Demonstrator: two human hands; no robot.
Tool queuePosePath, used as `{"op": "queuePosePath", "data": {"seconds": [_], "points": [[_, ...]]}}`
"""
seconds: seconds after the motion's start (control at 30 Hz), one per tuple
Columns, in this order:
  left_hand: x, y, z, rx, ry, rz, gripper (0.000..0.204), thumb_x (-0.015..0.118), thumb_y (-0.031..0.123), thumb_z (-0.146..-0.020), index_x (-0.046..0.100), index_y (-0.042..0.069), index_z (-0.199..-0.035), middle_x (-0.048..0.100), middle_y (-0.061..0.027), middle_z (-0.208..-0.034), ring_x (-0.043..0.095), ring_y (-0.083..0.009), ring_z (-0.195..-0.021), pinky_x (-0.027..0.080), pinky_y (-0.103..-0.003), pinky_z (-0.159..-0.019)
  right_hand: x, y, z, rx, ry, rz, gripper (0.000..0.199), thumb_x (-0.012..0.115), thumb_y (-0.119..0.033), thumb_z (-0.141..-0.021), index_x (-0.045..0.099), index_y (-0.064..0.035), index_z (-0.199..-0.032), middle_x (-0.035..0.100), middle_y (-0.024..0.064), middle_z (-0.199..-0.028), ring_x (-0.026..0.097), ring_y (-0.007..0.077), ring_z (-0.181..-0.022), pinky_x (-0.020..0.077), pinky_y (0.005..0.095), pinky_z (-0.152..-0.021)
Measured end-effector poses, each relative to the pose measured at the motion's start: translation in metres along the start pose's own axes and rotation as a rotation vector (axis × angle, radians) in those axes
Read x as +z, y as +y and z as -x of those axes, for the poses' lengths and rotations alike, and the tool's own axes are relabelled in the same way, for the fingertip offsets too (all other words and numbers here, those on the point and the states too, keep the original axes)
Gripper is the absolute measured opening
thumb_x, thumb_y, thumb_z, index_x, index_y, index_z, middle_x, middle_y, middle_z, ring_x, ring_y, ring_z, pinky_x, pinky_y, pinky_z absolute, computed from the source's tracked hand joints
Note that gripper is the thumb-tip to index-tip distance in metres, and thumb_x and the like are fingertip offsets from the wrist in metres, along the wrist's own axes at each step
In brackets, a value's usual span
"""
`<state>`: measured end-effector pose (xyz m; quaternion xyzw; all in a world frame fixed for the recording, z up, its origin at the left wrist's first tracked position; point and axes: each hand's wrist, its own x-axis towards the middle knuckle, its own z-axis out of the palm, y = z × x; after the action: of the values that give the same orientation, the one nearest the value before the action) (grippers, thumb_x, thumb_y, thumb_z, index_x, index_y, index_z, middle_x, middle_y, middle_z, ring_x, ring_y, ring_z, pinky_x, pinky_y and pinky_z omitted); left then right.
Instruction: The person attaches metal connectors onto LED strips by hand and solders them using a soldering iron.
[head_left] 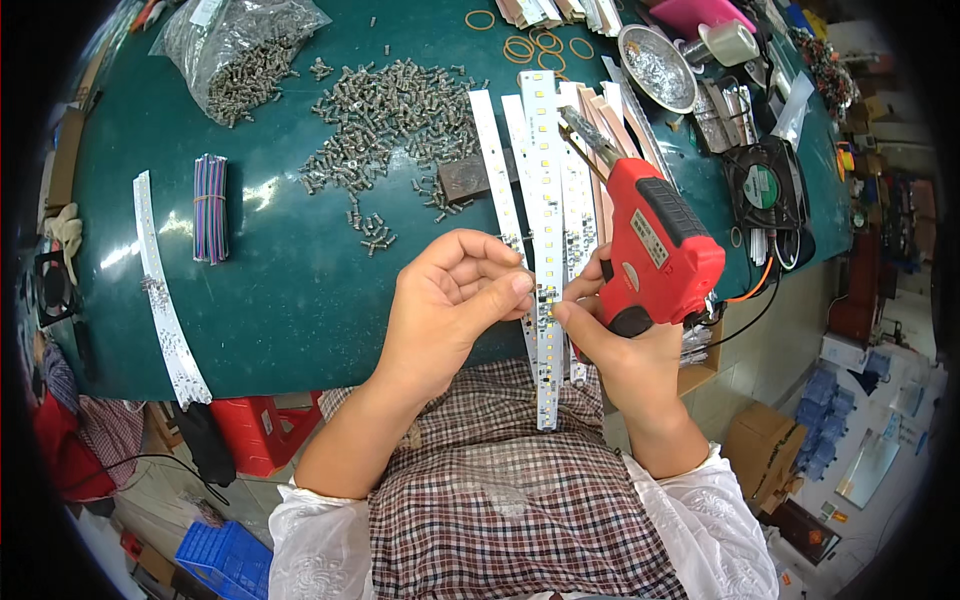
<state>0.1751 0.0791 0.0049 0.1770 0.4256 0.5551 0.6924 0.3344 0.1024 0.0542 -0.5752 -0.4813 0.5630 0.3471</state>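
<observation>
A long white LED circuit strip (545,180) stretches from the table toward my lap, over several similar strips (490,150). My left hand (440,310) is at the strip's left edge, fingers curled and thumb pressed to the fingertips. Whatever lies in that pinch is too small to make out. From the other side, my right hand (635,365) touches the strip with its thumb. It also grips a red soldering gun (655,235), whose tip points away from me over the strips. My right fingers are partly hidden behind the gun.
Small metal cylindrical parts (390,120) lie heaped beyond my hands, beside a plastic bag (245,45) of more. To the left are a wire bundle (210,210) and loose LED strips (165,300). A metal bowl (657,67), a spool (728,45) and a fan (765,185) stand right.
</observation>
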Motion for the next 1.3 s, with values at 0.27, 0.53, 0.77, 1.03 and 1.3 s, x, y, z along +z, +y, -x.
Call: {"op": "queuePosePath", "data": {"seconds": [0.27,0.53,0.77,1.03,1.3], "points": [[0.002,-0.002,0.001,0.024,0.033,-0.020,0.016,0.067,0.005,-0.089,0.058,0.001,-0.102,0.067,-0.0091,-0.092,0.066,-0.0124,-0.078,0.057,-0.025,-0.070,-0.001,0.000,0.002,-0.032,-0.024,0.022,0.040,0.070,0.006,-0.079,0.050,0.0012,-0.113,0.062,0.0033,-0.089,0.059,0.0066,-0.075,0.0485,0.0214,-0.063],[0.002,-0.001,0.002,0.097,-0.014,-0.082,0.020,0.064,0.002,-0.091,0.060,-0.006,-0.108,0.068,-0.0136,-0.098,0.068,-0.0151,-0.086,0.058,-0.028,-0.077,-0.003,0.003,0.000,-0.004,-0.075,-0.024,0.040,0.067,0.006,-0.082,0.046,0.0012,-0.117,0.061,0.0035,-0.088,0.059,0.0065,-0.075,0.0482,0.0214,-0.064],[-0.001,-0.003,0.001,0.070,-0.036,-0.052,0.021,0.065,0.002,-0.091,0.060,-0.006,-0.110,0.069,-0.0131,-0.098,0.068,-0.0149,-0.085,0.057,-0.027,-0.077,-0.002,0.003,0.001,-0.030,-0.058,-0.031,0.046,0.069,0.007,-0.080,0.044,0.0021,-0.118,0.061,0.0060,-0.090,0.059,0.0084,-0.076,0.0480,0.0224,-0.067],[0.008,-0.011,0.004,0.311,0.085,-0.295,0.020,0.067,-0.003,-0.085,0.065,-0.005,-0.104,0.066,-0.0106,-0.096,0.068,-0.0137,-0.083,0.057,-0.023,-0.071,0.004,0.007,0.007,-0.098,-0.062,0.030,0.046,0.066,0.011,-0.079,0.042,0.0016,-0.118,0.060,0.0084,-0.089,0.059,0.0096,-0.074,0.0478,0.0222,-0.066],[0.004,-0.012,0.001,0.435,0.140,-0.461,0.017,0.068,-0.005,-0.081,0.067,-0.006,-0.099,0.065,-0.0103,-0.094,0.069,-0.0136,-0.078,0.058,-0.023,-0.067,0.009,0.015,0.005,-0.124,-0.069,-0.044,0.036,0.068,0.009,-0.082,0.052,-0.0005,-0.113,0.063,0.0054,-0.094,0.062,0.0081,-0.079,0.0505,0.0218,-0.063]]}}
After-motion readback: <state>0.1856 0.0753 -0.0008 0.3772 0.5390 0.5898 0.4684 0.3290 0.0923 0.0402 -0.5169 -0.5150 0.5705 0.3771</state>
